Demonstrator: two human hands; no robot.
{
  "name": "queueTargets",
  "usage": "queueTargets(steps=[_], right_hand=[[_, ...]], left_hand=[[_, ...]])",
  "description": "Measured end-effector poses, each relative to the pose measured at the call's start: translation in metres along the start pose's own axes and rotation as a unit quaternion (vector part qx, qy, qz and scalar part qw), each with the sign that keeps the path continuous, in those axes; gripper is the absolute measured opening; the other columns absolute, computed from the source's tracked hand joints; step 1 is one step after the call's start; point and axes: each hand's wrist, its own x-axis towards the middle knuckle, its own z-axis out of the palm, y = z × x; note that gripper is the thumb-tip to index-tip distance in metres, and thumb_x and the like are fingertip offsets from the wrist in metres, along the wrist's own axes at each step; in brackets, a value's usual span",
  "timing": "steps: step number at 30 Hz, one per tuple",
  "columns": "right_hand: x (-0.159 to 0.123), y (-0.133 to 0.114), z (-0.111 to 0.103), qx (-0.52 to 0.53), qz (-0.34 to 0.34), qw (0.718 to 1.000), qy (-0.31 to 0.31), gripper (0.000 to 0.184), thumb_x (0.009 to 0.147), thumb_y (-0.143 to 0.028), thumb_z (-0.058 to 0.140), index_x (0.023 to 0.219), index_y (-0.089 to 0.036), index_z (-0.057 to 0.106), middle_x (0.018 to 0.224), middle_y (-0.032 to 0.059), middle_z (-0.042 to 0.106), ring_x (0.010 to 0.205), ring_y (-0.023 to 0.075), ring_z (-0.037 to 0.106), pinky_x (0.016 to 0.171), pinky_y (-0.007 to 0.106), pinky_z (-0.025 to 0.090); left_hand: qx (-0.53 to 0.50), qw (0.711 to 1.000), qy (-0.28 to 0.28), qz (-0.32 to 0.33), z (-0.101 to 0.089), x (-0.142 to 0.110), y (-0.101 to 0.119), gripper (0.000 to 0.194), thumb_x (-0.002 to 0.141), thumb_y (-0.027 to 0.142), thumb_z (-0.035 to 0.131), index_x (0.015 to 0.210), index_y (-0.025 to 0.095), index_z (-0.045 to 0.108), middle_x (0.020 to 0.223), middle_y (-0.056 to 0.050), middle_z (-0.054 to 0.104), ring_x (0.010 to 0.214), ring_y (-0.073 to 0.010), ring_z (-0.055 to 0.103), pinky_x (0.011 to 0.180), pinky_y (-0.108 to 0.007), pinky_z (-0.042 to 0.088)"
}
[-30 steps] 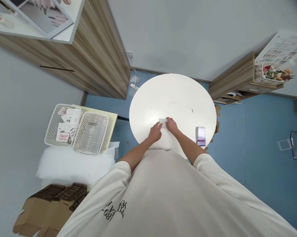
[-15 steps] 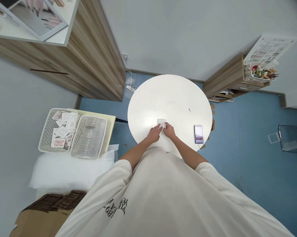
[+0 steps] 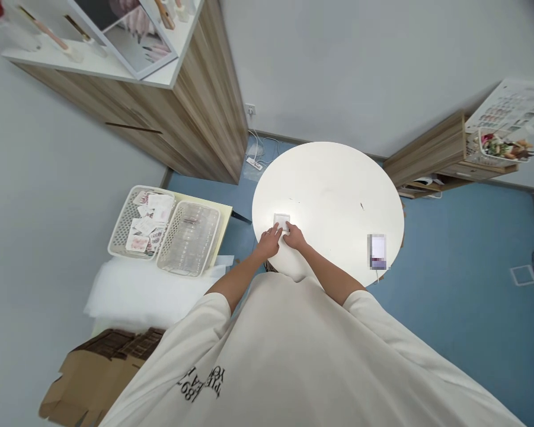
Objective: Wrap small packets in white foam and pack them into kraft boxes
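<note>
A small flat square case (image 3: 281,220), whitish and see-through, lies on the left part of the round white table (image 3: 333,178). My left hand (image 3: 269,241) is at its near left corner, with the fingertips on the case and the thumb at the near edge. At the near right corner, my right hand (image 3: 295,238) has bent fingers closed on the edge. My hands partly cover the near side of the case. What the case contains is too small to make out.
A phone (image 3: 377,251) with a cable lies at the table's right. To the left, a side table bears a basket of printed cards (image 3: 128,204) and a basket of clear plastic cases (image 3: 173,261). Cabinets (image 3: 204,107) stand behind; a cardboard box (image 3: 89,379) lies at lower left.
My two hands and the small case have shifted left across the table. The camera view has turned left, so the table, phone and baskets appear further right.
</note>
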Motion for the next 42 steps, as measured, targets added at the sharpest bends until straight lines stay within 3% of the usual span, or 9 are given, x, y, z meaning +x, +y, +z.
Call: queueTargets(steps=[4, 10, 17, 25, 33, 42], right_hand=[[0.004, -0.018, 0.011, -0.043, -0.011, 0.999, -0.023, 0.078, 0.085, -0.020, 0.056, 0.159, -0.011, 0.031, 0.153, 0.0181, 0.045, 0.132, 0.0275, 0.054, 0.106, 0.034, 0.047], [-0.003, -0.014, 0.004, -0.083, -0.005, 0.996, -0.041, 0.076, 0.089, -0.025, 0.060, 0.159, -0.015, 0.031, 0.158, 0.0184, 0.036, 0.138, 0.0292, 0.047, 0.113, 0.039, 0.041], [-0.064, 0.016, 0.001, -0.072, 0.057, 0.996, 0.014, 0.063, 0.096, -0.029, 0.053, 0.155, -0.015, 0.036, 0.159, 0.0180, 0.033, 0.141, 0.0257, 0.044, 0.115, 0.038, 0.039], [-0.127, 0.067, -0.009, -0.028, 0.077, 0.994, 0.071, 0.056, 0.097, -0.028, 0.050, 0.152, -0.021, 0.045, 0.157, 0.0142, 0.039, 0.130, 0.0240, 0.057, 0.109, 0.038, 0.046], [-0.178, 0.101, -0.020, -0.021, 0.042, 0.993, 0.107, 0.053, 0.096, -0.029, 0.049, 0.148, -0.022, 0.050, 0.153, 0.0132, 0.045, 0.127, 0.0239, 0.059, 0.105, 0.038, 0.050], [-0.252, 0.151, -0.018, -0.050, -0.002, 0.991, 0.121, 0.050, 0.097, -0.027, 0.047, 0.146, -0.018, 0.051, 0.154, 0.0146, 0.043, 0.142, 0.0274, 0.043, 0.114, 0.042, 0.040]], left_hand=[[0.009, 1.000, 0.000, -0.011, -0.002, -0.011, -0.020, 0.082, 0.087, 0.013, 0.047, 0.163, 0.023, 0.017, 0.171, -0.008, 0.012, 0.153, -0.0343, 0.023, 0.122, -0.055, 0.020], [0.019, 0.999, -0.003, -0.027, -0.005, -0.004, -0.013, 0.081, 0.085, 0.014, 0.047, 0.162, 0.020, 0.023, 0.170, -0.011, 0.018, 0.154, -0.0370, 0.019, 0.124, -0.062, 0.011], [0.013, 1.000, 0.013, 0.000, -0.018, -0.003, -0.002, 0.080, 0.083, 0.018, 0.050, 0.160, 0.015, 0.030, 0.163, -0.020, 0.032, 0.153, -0.0416, 0.020, 0.122, -0.066, 0.007], [0.059, 0.996, 0.061, 0.017, -0.014, -0.022, 0.014, 0.073, 0.084, 0.017, 0.049, 0.156, 0.013, 0.035, 0.162, -0.021, 0.031, 0.152, -0.0373, 0.024, 0.124, -0.057, 0.014], [0.082, 0.994, 0.078, 0.004, 0.012, -0.063, 0.063, 0.075, 0.086, 0.020, 0.052, 0.157, 0.019, 0.029, 0.163, -0.019, 0.031, 0.153, -0.0358, 0.023, 0.122, -0.055, 0.019], [0.055, 0.994, 0.099, -0.005, 0.082, -0.123, 0.152, 0.069, 0.089, 0.019, 0.047, 0.157, 0.017, 0.031, 0.165, -0.019, 0.027, 0.152, -0.0351, 0.024, 0.121, -0.054, 0.019]])
